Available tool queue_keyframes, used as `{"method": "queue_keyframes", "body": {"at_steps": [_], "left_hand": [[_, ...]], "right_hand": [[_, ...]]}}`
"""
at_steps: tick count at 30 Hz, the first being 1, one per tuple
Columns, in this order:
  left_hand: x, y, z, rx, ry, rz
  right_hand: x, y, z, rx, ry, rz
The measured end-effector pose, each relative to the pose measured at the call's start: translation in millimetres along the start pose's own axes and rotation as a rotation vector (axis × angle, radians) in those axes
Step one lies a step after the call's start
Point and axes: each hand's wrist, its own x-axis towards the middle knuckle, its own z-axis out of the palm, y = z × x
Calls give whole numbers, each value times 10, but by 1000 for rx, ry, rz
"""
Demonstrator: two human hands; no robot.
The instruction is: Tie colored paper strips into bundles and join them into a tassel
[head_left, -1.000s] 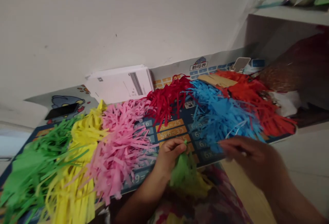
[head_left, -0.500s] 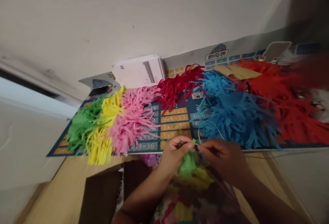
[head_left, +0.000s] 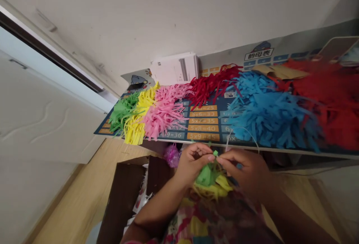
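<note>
In front of my body, my left hand (head_left: 192,163) is closed in a pinch on the top of a green tissue-paper tassel (head_left: 206,176). Yellow paper strips (head_left: 217,188) hang just below the green ones. My right hand (head_left: 246,167) is closed beside it, fingertips almost meeting the left ones, pinching a thin white string (head_left: 255,138) at the tassel's top. The string loops up over the right hand. Whether it passes through or around the tassel top is too small to tell.
On the table's printed mat (head_left: 204,129) lie green (head_left: 125,112), yellow (head_left: 135,128), pink (head_left: 165,117), dark red (head_left: 214,83), blue (head_left: 272,113) and red (head_left: 331,98) paper fringes. A white box (head_left: 174,68) leans on the wall. Below stand a cardboard box (head_left: 123,191) and a purple bag (head_left: 171,155).
The view has turned, so the table and its fringes sit further right and higher up. Both hands keep their pinch at the green tassel's top.
</note>
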Motion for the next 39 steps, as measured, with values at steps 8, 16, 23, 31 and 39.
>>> {"method": "queue_keyframes", "body": {"at_steps": [8,16,23,31,39], "left_hand": [[-338,-67,-313,-22,-114,-15],[-761,-293,-574,-74,-125,56],[-875,-280,-666,6,-220,143],[-869,-315,-704,255,-230,348],[-679,-61,-788,387,-124,570]], "right_hand": [[-422,-231,357,-104,65,-29],[-828,-436,670,-135,124,17],[-889,-369,754,232,10,213],[-920,-254,892,435,-71,233],[-695,6,1014,101,-160,95]]}}
